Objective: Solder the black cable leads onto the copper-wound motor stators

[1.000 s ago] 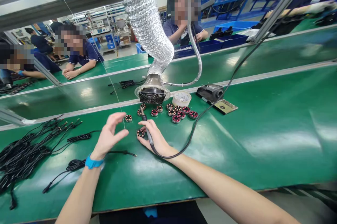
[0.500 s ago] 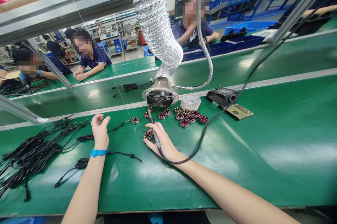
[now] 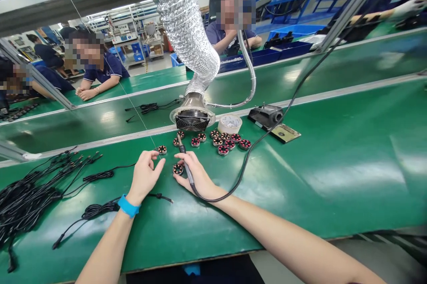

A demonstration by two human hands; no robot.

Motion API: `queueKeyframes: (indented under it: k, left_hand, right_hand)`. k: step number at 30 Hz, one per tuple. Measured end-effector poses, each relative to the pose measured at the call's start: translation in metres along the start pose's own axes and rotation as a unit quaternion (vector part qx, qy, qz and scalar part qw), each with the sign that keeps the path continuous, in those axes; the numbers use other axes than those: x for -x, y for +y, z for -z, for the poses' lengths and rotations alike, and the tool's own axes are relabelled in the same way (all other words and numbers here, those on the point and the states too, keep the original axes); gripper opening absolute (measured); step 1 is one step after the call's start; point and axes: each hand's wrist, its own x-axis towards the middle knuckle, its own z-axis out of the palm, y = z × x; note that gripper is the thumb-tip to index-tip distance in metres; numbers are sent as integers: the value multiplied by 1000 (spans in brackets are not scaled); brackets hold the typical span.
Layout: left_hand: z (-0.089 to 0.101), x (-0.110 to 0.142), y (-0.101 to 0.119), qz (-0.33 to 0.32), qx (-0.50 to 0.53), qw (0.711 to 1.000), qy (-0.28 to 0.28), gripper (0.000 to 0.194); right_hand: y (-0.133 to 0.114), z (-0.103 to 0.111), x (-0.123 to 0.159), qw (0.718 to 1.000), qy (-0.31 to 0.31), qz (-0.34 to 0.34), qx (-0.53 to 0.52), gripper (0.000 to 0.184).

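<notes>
My right hand [image 3: 198, 176] is closed around a soldering iron [image 3: 188, 170], its tip pointing away from me. The thumb and fingertips of that hand also rest at a small round copper-wound motor stator [image 3: 178, 169] on the bench. Close to another stator [image 3: 162, 150], my left hand [image 3: 146, 174] has its thumb and fingers apart; whether the fingertips touch that part cannot be made out. A thin wire [image 3: 142, 117] hangs down to this spot. Below lies a black cable [image 3: 100, 209] with a knot and bare ends, partly hidden behind my left wrist.
Several more stators [image 3: 229, 144] sit beneath a fume extractor fan [image 3: 192, 120], beside a tape roll [image 3: 230, 123]. An iron stand [image 3: 267, 115] is at the right. Black cables [image 3: 30, 199] heap at the left. The iron's cord [image 3: 247, 155] crosses the bench. Co-workers sit opposite.
My left hand has moved right and come to the stator near the hanging wire. My right hand keeps the iron beside its stator. The whole view has shifted a little.
</notes>
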Motion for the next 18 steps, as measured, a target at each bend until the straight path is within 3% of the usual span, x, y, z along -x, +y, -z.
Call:
queueKeyframes:
  k: [4, 8, 13, 18]
  left_hand:
    - [-12, 4, -11, -18, -77, 995, -54, 12]
    - [-12, 5, -13, -4, -87, 992, -95, 20]
    - [-5, 5, -2, 10, -95, 995, -16, 27]
    - [1, 7, 10, -23, -65, 997, 40, 29]
  right_hand:
    - [-3, 0, 0, 1000, 1, 1, 13, 61]
    - [-8, 2, 2, 1000, 11, 23, 18, 62]
    - [-12, -1, 2, 998, 3, 56, -21, 59]
    - [-11, -3, 2, 998, 7, 59, -18, 59]
